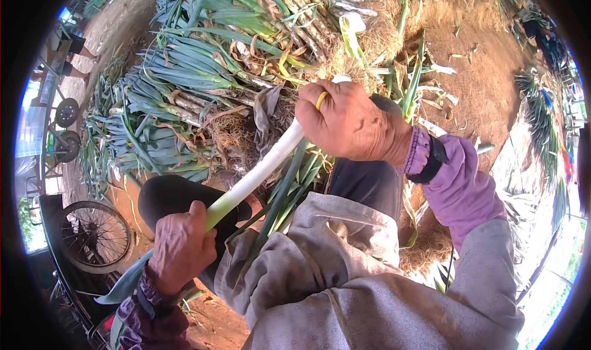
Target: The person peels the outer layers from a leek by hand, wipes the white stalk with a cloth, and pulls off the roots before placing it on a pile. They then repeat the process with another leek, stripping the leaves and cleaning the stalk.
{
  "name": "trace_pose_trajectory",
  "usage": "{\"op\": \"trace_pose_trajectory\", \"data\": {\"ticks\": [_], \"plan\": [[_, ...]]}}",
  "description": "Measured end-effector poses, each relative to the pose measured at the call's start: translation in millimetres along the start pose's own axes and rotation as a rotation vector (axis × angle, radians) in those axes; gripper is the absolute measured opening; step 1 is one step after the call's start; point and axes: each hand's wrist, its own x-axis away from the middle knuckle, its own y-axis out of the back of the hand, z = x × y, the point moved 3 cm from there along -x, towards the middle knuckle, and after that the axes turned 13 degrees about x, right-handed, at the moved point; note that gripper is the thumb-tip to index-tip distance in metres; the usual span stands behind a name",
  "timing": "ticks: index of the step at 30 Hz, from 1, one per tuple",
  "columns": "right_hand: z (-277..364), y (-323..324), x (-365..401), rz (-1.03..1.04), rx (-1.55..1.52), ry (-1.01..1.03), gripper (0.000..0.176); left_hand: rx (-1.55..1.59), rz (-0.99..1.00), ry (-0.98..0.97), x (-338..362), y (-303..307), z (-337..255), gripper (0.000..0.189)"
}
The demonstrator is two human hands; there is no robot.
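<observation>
Where the ground (486, 73) shows: brown soil, strewn with straw-like roots and leaf scraps.
Pile (191, 73): many leeks in rows beyond the knees, green tops mostly toward the left of the view, brown roots (231, 131) toward the middle.
Top (381, 288): grey, bunched over the lap, with purple sleeves (462, 177) showing on the forearms.
Knees (178, 199): bent, in dark cloth, under the held leek.
Wheel (95, 236): spoked, at the left edge of the view, well apart from the hands.
Leek (265, 165): slanting across the lap, white stem bare between the hands, pale green by the left hand.
Right hand (354, 119): fist closed round the white end, knuckles up, a short white tip jutting past it on the far side.
Left hand (181, 242): fingers wrapped round the pale green part, thumb along the stem; green leaf hangs out past the wrist.
Strap (434, 160): black, round the right cuff.
Ring (321, 100): yellow, on a right finger.
</observation>
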Motion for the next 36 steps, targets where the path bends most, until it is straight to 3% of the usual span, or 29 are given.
{"op": "trace_pose_trajectory", "data": {"ticks": [4,10,14,15,18,21,24,26,27,30,33,36], "plan": [[2.7,-2.8,3.8,0.151,0.128,-0.037,0.012,-0.1,-0.034,-0.006,1.8,-12.9,0.4,0.024],[-52.0,-29.4,36.5,-0.162,-1.29,-1.108,0.015,-0.031,-0.068,0.04,9.9,-23.4,4.9,0.023],[-84.8,-32.0,50.8,-0.559,-1.659,-1.522,0.014,-0.12,-0.068,0.033,11.1,-24.3,-0.7,0.023],[-112.0,-49.2,74.8,-0.74,-1.972,-1.492,0.012,-0.13,-0.057,0.044,13.9,-27.7,2.7,0.023],[-152.6,-37.3,95.9,-0.995,-1.82,-1.478,0.012,-0.167,-0.036,0.078,20.2,-31.8,7.6,0.023],[-138.5,-23.2,102.5,-0.567,-1.298,-1.523,0.01,-0.2,-0.082,0.096,21.2,-26.3,7.7,0.024],[-121.7,-39.8,97.5,0.253,-0.649,-1.408,0.008,-0.235,-0.144,0.14,18.2,-20.1,7.4,0.029],[-92.5,-44.7,88.3,0.016,-0.433,-1.126,0.01,-0.251,-0.176,0.194,19.6,-18.1,5.1,0.034],[-79.6,-42.7,80.4,-0.105,-0.576,-1.083,0.012,-0.264,-0.191,0.189,19.3,-15.8,2.7,0.035],[-51.8,-4.8,53.9,-0.078,-1.278,-1.258,0.031,-0.349,-0.243,0.143,21.2,-9.6,-2.9,0.038],[-38.7,-30.1,65.8,-0.199,-1.738,-1.327,0.035,-0.5,-0.314,0.089,24.0,-3.4,-0.1,0.038],[-31.7,-36.4,77.1,-0.122,-1.616,-1.025,0.033,-0.592,-0.362,0.115,27.2,1.8,3.6,0.038]]}}
